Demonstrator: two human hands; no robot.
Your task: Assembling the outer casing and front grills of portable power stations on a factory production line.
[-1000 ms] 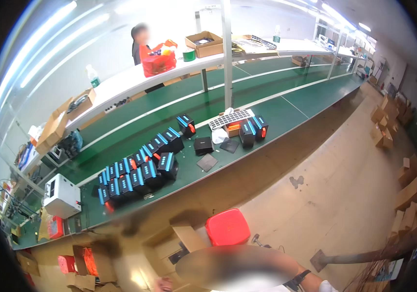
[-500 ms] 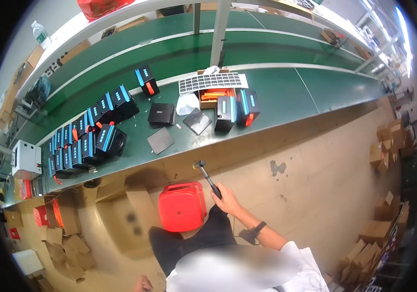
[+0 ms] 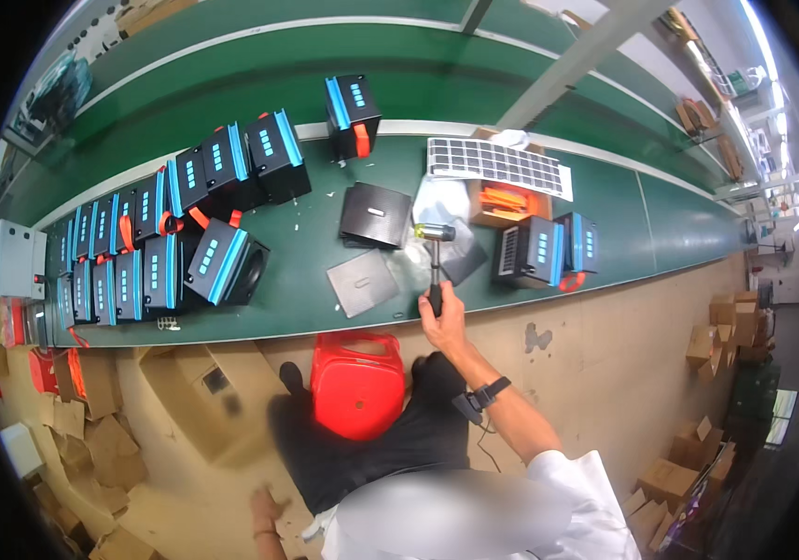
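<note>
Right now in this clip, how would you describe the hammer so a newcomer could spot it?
Find the long green bench and, at its near edge, the person's right hand. The hammer juts from that grip, head away from the person. Its slim T shape and yellowish tip on one end set it apart from the flat dark panels nearby.

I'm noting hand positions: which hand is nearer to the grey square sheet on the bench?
Right. The right hand, gripping a hammer, is just right of and slightly below the grey square sheet. The left hand is far below it, to the left.
</note>
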